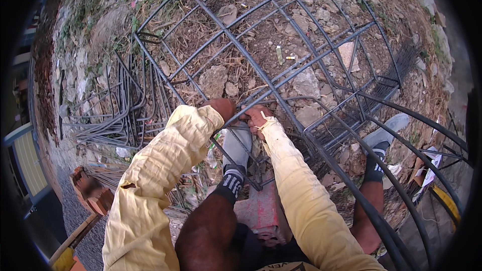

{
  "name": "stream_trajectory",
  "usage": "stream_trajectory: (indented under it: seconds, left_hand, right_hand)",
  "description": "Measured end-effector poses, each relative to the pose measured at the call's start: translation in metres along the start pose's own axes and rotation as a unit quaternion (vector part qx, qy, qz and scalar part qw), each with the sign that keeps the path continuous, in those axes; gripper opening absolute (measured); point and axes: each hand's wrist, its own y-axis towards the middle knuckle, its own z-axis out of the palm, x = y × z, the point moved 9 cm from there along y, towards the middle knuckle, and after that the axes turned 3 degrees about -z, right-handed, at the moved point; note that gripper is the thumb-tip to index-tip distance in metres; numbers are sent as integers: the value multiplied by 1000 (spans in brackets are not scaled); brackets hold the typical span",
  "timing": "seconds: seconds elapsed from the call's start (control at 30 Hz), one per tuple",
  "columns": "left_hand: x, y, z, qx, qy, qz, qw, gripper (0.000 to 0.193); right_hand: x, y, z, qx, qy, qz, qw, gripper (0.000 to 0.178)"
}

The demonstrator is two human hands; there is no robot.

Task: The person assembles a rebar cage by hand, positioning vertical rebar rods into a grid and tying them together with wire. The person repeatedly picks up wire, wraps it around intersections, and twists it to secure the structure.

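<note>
A cage of dark steel rebar [227, 32] spans the ground ahead of me, its bars crossing in a grid. My left hand [221, 107] is closed at the near side of the cage, against a slanting bar. Close to its right, my right hand [257, 118] is also closed, fingers curled at the same bar. What either hand pinches is hidden by the fingers and too small to make out. Loose yellow sleeves cover both forearms. Below the hands, my left shoe [237, 145] stands among the near bars.
Bent rebar pieces [131, 105] are heaped on the left. A bundle of thin wires or rods [401, 62] lies at right. Long bars [406, 198] curve past my right leg. Under me is a reddish block [258, 211]; bricks [93, 190] sit lower left. Stones and dry grass cover the slope.
</note>
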Motion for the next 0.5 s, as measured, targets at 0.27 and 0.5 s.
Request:
stream_trajectory:
  seconds: [0.27, 0.5]
  left_hand:
    - [-4, -16, -40, -178, 64, -50, 981, 13]
    - [-18, -6, -38, -170, 99, 4, 980, 18]
  right_hand:
    - [-8, 30, -16, -8, -124, -96, 988, 33]
    - [-5, 9, -11, -55, -46, -53, 996, 35]
